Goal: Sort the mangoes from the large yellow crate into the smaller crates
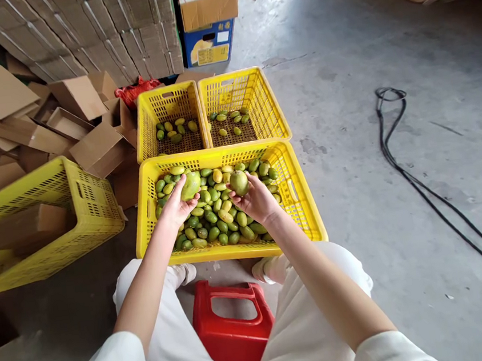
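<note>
My left hand (178, 204) is closed around a light green mango (190, 186). My right hand (256, 197) grips a darker green, rounder mango (239, 183), its end turned up toward me. Both hands are over a wide yellow plastic crate (308, 210), where many green and yellowish mangoes (223, 215) lie in a loose heap. Behind it stand two more yellow crates, a left one (144, 124) and a right one (274, 108). Each has several mangoes on its bottom.
A tilted yellow crate (96, 198) with cardboard inside lies at left, before a pile of small cardboard boxes (95, 147). Stacked flat cartons (140, 36) and a blue box (209, 43) stand behind. Between my legs is a red stool (235, 333). A black cable (418, 185) crosses the floor.
</note>
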The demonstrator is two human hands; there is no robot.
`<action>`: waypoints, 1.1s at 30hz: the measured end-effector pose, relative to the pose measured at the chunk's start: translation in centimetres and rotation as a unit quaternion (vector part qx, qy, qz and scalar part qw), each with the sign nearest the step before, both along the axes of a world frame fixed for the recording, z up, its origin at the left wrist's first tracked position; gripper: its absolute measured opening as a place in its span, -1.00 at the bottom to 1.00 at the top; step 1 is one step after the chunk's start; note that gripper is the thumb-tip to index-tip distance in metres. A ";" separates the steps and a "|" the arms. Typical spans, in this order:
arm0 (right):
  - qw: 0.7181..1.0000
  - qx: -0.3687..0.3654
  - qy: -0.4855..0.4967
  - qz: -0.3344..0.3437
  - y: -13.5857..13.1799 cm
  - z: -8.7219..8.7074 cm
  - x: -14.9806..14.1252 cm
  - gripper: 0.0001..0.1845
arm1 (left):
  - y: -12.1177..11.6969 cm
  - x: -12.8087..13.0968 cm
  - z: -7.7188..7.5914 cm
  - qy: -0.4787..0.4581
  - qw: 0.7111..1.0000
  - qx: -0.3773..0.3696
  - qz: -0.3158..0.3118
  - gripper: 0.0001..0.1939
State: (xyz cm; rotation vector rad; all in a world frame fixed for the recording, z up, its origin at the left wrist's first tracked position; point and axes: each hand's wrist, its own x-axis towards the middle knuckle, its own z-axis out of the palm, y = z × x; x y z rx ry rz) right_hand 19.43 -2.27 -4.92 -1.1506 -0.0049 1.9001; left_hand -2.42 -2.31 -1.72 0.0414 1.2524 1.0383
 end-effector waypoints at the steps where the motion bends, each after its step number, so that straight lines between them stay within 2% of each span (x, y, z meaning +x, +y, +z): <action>1: 1.000 0.000 0.009 0.005 0.0 -0.1 0.1 -0.80 | 0.1 -0.1 -0.2 0.004 1.000 0.003 0.007 -0.74; 5: 0.999 0.014 0.026 0.019 0.1 -0.1 0.4 -0.66 | 0.2 -0.3 -0.6 0.006 0.999 -0.010 0.041 -0.83; 9: 0.999 0.032 0.010 0.014 -0.1 -0.3 0.3 -0.56 | 0.3 -0.2 -0.2 -0.019 0.998 -0.023 0.050 -0.83; 14: 0.997 0.056 -0.020 -0.041 -0.3 -0.9 -0.1 -0.64 | 0.3 0.3 1.0 -0.003 0.997 -0.038 0.065 -0.85; 16: 0.998 0.056 -0.024 -0.034 -0.4 -0.9 -0.1 -0.69 | 0.3 0.4 1.2 0.000 0.998 -0.024 0.059 -0.88; 19: 0.999 0.048 -0.011 -0.008 -0.5 -0.8 0.1 -0.65 | 0.1 0.3 0.9 -0.001 0.999 -0.008 0.050 -0.91; 23: 0.998 0.057 0.007 -0.010 -0.5 -0.8 0.1 -0.67 | -0.3 0.2 -0.1 0.003 0.999 0.018 0.047 -0.94; 29: 0.997 0.074 0.007 -0.028 -0.4 -1.2 -0.2 -0.60 | -0.4 0.0 -0.4 -0.019 0.998 0.059 0.024 -0.61; 33: 0.997 0.071 0.014 -0.027 -0.4 -1.1 -0.2 -0.64 | -0.3 0.0 0.0 -0.045 0.998 0.017 0.026 -0.60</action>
